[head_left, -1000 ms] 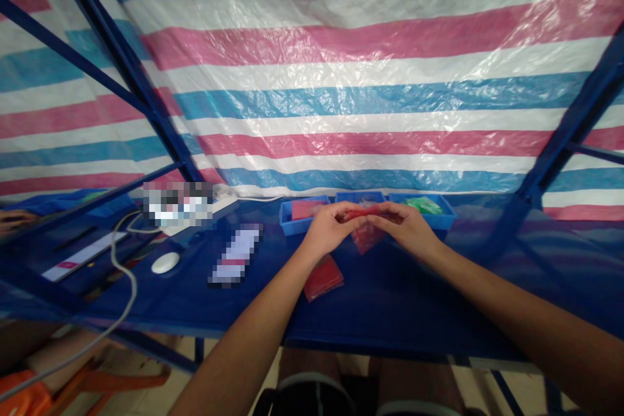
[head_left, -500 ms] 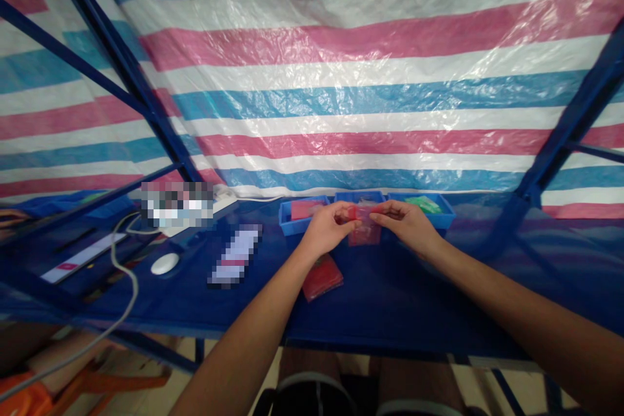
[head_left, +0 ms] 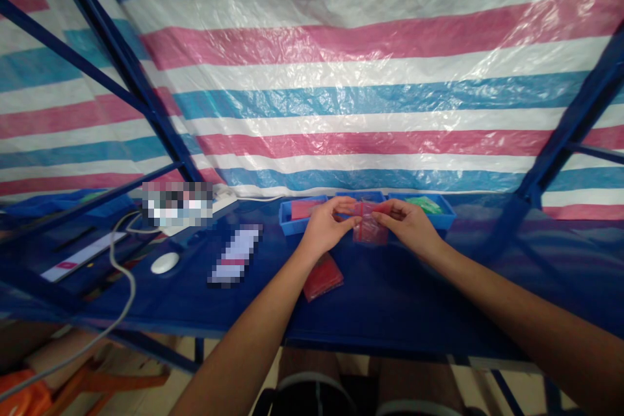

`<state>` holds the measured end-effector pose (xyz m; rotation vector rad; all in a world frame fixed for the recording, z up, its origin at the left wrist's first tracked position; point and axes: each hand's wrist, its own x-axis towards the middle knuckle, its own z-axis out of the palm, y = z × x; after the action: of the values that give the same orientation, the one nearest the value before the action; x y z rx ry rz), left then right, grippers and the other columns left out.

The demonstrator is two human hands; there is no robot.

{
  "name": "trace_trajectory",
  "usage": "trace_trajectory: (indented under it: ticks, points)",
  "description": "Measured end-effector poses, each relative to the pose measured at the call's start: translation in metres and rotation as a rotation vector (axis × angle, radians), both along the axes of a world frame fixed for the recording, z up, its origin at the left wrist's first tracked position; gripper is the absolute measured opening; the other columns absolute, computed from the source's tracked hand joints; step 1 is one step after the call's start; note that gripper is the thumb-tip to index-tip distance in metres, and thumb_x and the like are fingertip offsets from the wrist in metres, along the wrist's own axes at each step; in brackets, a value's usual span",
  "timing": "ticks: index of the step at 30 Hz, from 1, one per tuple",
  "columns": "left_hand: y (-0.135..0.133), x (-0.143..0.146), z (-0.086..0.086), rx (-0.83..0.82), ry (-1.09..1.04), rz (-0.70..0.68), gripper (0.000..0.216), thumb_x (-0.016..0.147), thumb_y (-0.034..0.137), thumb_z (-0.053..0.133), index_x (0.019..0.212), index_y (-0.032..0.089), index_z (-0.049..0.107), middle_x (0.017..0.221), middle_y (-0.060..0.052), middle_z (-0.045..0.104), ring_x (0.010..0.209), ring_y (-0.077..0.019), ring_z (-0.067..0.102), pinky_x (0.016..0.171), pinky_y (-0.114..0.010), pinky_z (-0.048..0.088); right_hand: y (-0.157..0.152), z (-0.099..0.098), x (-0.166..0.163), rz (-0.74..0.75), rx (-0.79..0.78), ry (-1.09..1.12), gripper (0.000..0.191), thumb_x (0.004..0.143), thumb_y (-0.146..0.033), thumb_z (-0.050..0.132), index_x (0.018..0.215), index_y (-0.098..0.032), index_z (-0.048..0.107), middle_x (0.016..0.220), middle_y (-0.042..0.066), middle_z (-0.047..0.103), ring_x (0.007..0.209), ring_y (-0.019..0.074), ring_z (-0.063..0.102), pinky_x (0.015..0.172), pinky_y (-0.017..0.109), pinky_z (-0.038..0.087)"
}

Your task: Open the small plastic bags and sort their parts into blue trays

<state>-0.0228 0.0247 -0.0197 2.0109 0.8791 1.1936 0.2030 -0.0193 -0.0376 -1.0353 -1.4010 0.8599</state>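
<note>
A clear, red-tinted plastic bag hangs between my two hands above the blue table. My left hand pinches its left side between thumb and fingers. On the other side my right hand is closed on the bag's upper right edge. Below my left wrist lies a stack of red plastic bags, partly covered by the forearm. Behind my hands stand three blue bins: the left bin holds red pieces, the middle bin is mostly hidden, and the right bin holds green packets.
On the left of the table are a white mouse-shaped object, a blurred-out phone-like item and a power strip with a cable. Blue frame posts rise before a striped sheet. Another person's leg shows lower left.
The bag has turned and shifted slightly right, and a red strip now runs down its middle. Both hands stay closed on it, their fingers slightly shifted.
</note>
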Motion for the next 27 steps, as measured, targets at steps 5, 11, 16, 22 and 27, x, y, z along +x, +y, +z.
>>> trace_trajectory:
  ticks: [5,11,16,22,27]
  points:
    - [-0.015,0.004,0.010,0.194,0.056,0.043,0.028,0.090,0.042,0.080,0.106,0.019,0.077,0.101,-0.007,0.076,0.086,-0.0176,0.070,0.077,-0.029,0.055,-0.004,-0.001,-0.006,-0.131,0.087,0.066,0.035,0.085,-0.058,0.080,0.091,-0.026,0.066,0.084,0.004,0.076,0.076,0.0243,0.072,0.073,0.039,0.060]
    - [-0.021,0.008,0.008,0.162,0.186,-0.043,0.036,0.090,0.052,0.078,0.101,0.017,0.076,0.093,-0.004,0.077,0.080,-0.0174,0.067,0.072,-0.028,0.050,-0.019,0.009,-0.022,0.125,0.041,0.093,0.038,0.094,-0.061,0.071,0.101,-0.024,0.076,0.105,0.007,0.080,0.097,0.0263,0.076,0.091,0.042,0.061]
    - [-0.008,0.001,0.005,0.023,0.065,-0.010,0.034,0.099,0.048,0.066,0.095,0.016,0.076,0.083,-0.003,0.075,0.071,-0.0155,0.063,0.067,-0.027,0.047,-0.016,0.011,-0.018,-0.034,0.101,0.078,0.038,0.091,-0.061,0.074,0.101,-0.025,0.074,0.100,0.007,0.077,0.092,0.0260,0.074,0.081,0.040,0.062]
    - [-0.009,0.002,0.007,-0.089,-0.046,-0.126,0.039,0.095,0.052,0.071,0.103,0.015,0.079,0.091,-0.006,0.077,0.075,-0.0168,0.065,0.069,-0.027,0.048,-0.006,0.006,-0.008,-0.101,0.191,0.064,0.055,0.081,-0.051,0.088,0.126,-0.029,0.068,0.119,0.009,0.075,0.106,0.0278,0.072,0.090,0.043,0.061]
    - [-0.010,0.003,0.008,-0.158,-0.094,-0.218,0.040,0.094,0.051,0.074,0.110,0.015,0.080,0.101,-0.008,0.080,0.083,-0.0191,0.070,0.077,-0.029,0.052,-0.009,0.006,-0.013,0.127,0.003,0.122,0.038,0.078,-0.054,0.089,0.099,-0.025,0.079,0.101,0.006,0.082,0.094,0.0273,0.075,0.093,0.045,0.059]
